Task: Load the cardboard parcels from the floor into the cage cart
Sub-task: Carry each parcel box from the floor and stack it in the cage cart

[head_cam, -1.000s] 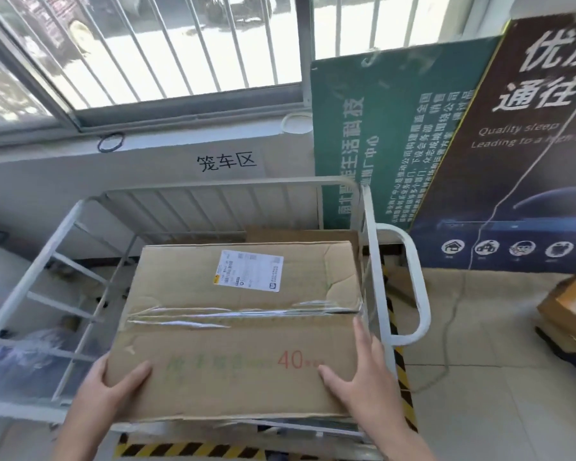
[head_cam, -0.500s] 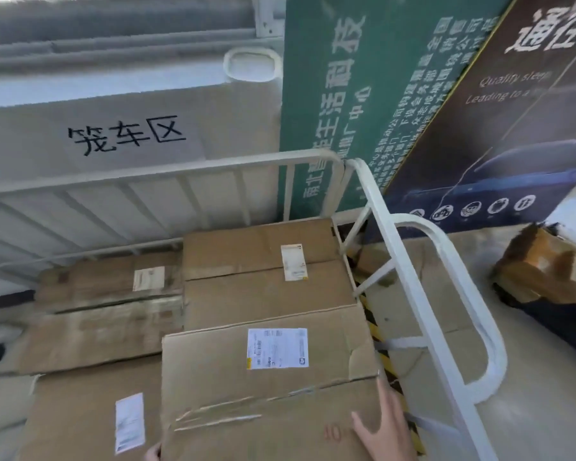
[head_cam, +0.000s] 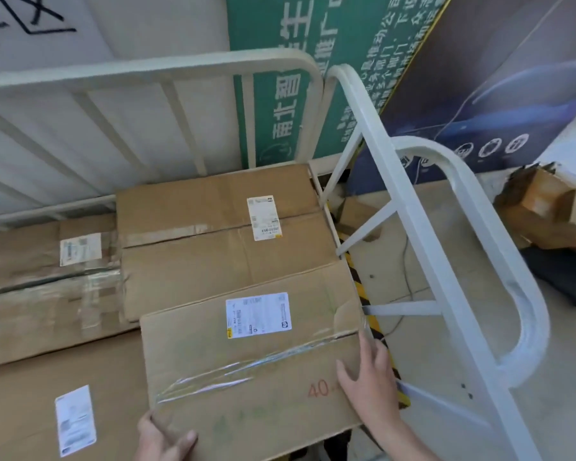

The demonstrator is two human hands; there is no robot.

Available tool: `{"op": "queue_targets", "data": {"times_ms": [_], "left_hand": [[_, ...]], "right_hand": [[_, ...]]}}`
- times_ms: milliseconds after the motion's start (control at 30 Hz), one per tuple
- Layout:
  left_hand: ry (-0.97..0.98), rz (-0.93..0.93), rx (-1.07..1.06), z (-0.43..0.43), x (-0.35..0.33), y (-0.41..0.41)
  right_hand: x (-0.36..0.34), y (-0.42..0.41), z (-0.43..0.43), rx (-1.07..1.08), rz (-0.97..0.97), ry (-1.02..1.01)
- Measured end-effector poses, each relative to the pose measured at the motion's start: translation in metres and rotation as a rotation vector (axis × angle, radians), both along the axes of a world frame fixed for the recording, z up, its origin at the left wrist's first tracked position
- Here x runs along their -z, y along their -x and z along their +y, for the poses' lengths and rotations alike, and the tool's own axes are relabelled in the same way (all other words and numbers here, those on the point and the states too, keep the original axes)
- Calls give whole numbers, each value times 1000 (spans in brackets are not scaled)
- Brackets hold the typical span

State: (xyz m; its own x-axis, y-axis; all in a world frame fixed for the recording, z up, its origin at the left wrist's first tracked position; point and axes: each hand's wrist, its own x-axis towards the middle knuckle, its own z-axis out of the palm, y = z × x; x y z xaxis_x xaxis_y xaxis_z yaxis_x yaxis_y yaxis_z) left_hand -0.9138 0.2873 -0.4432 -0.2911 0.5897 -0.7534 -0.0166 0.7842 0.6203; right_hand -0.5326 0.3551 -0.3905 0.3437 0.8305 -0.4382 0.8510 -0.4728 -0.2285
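A taped cardboard parcel (head_cam: 246, 371) with a white label and a red "40" sits low inside the white cage cart (head_cam: 373, 128), at its near right corner. My left hand (head_cam: 162, 440) grips the parcel's near left corner. My right hand (head_cam: 368, 380) is pressed on its right edge beside the red number. Three other parcels lie in the cart: one behind it (head_cam: 220, 234), one at the back left (head_cam: 47, 281) and one at the near left (head_cam: 47, 410).
The cart's right side rail and handle loop (head_cam: 519, 294) stand close to my right hand. Past it is bare floor with yellow-black tape (head_cam: 359, 281). More cardboard parcels (head_cam: 546, 211) lie on the floor at the far right. Printed boards (head_cam: 479, 61) lean against the wall.
The parcel has gone down from above the cart's rim into the cart beside the other parcels. My view has tilted down and closer. Both hands stay on the parcel.
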Motion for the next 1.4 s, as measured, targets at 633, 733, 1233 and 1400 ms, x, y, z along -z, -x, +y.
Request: {"op": "queue_targets", "data": {"times_ms": [633, 733, 1233, 1400], "left_hand": [[-46, 3, 100, 33, -34, -37], [-4, 209, 169, 48, -73, -63], [-490, 484, 797, 39, -386, -248], [-688, 522, 1021, 26, -434, -291]], "right_hand": [[-2, -24, -7, -197, -19, 232], [-26, -36, -3, -261, 44, 352], [-338, -38, -49, -297, 124, -255], [-380, -74, -94, -118, 18, -333]]}}
